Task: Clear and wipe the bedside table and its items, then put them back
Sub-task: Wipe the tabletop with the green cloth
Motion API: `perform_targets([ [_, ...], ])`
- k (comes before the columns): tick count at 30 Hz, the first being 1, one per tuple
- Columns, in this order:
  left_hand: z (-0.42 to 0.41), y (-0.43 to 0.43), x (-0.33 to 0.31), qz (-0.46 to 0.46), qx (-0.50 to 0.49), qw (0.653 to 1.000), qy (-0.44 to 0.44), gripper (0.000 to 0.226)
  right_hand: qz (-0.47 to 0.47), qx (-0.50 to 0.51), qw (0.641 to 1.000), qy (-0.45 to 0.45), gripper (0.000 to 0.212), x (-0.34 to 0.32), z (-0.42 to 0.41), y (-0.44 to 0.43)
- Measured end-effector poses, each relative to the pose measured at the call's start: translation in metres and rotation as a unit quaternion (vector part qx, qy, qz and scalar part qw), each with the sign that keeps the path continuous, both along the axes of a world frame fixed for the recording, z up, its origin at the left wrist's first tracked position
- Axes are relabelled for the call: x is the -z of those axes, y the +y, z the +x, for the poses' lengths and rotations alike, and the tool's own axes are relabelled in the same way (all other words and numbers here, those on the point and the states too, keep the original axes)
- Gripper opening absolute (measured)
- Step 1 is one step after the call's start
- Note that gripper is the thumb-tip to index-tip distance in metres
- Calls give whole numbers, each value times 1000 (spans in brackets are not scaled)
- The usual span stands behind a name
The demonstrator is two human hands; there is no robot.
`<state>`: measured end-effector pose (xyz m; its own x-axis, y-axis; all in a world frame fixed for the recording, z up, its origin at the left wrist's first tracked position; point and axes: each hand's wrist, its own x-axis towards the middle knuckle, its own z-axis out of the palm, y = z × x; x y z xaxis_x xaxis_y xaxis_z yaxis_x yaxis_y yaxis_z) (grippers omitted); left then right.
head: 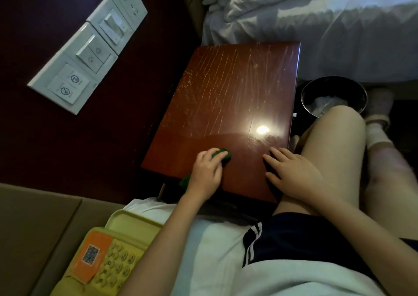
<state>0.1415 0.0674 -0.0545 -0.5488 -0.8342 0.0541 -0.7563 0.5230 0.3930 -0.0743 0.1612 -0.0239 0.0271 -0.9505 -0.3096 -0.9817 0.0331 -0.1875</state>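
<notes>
Head view. Wiping step: our left hand (207,171) grips a green cloth (222,154) at the table's (226,92) near edge; our right hand (291,171) rests flat beside it. The phone (108,261) waits aside. Next, we judge: strokes across the streaked far half.

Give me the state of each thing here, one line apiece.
bedside table: top glossy, streaked with pale lines.
left hand: grips the green cloth.
green cloth: pressed on the table near its front edge.
right hand: flat on the table, fingers straight.
telephone: off the table, beside the person.
bin: upright on the floor, crumpled litter inside.
bedding: rumpled.
</notes>
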Motion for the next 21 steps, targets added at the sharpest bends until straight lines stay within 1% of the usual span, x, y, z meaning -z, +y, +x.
perform_targets([
  [3, 9, -28, 1, 10, -125, 992, -4, 37, -4, 1, 1000, -8, 57, 3, 3, -4],
  [7, -16, -35, 0, 0, -273, 962, -5, 37, 2, 8, 1000, -18, 57, 4, 4, -7],
  [9, -34, -31, 0, -6, -312, 950, -9, 38, 7, 10, 1000, -16, 57, 3, 5, -5],
  [10, -43, -29, 0, -6, -313, 950, -9, 38, 7, 11, 1000, -16, 57, 3, 5, -5],
  [12, -61, -22, 0, -9, -288, 957, -10, 39, 6, 12, 1000, -20, 57, 2, 4, -4],
  [15, -84, -5, 2, -20, -212, 977, -23, 39, 3, 15, 1000, -25, 57, 1, 2, -1],
  [18, -102, 17, 2, -40, -106, 993, -16, 37, -2, 23, 999, -29, 58, 1, 0, 1],
  [21, -104, 35, 4, -21, 2, 1000, -23, 46, -13, 27, 999, -42, 57, 0, -2, 3],
])
